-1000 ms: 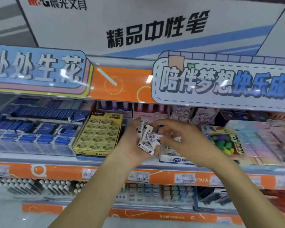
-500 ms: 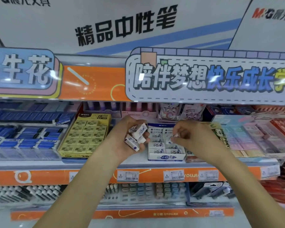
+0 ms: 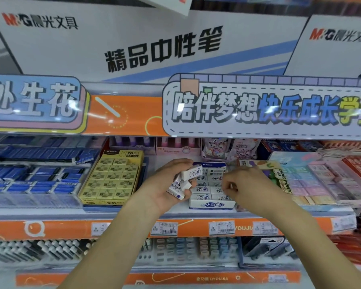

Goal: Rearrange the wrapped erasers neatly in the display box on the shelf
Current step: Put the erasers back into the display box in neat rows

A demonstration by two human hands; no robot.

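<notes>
Reaching up from the bottom of the view, both forearms lead to the shelf (image 3: pixel 50 213) edge with its price tags. The left hand (image 3: pixel 167 188) is cupped, fingers (image 3: pixel 188 192) curled around a loose bunch of wrapped erasers (image 3: pixel 191 173), probably as a stock to feed from. The right hand (image 3: pixel 246 187) hovers over the display box (image 3: pixel 212 205), fingertips drawn together in a pinch; whether they hold an eraser I cannot tell. The box sits on the shelf between a yellow eraser box (image 3: pixel 113 178) and pastel packs (image 3: pixel 313 180), its rows already partly lined up, so placing seems under way. Behind, signboards (image 3: pixel 258 109) hang overhead.
</notes>
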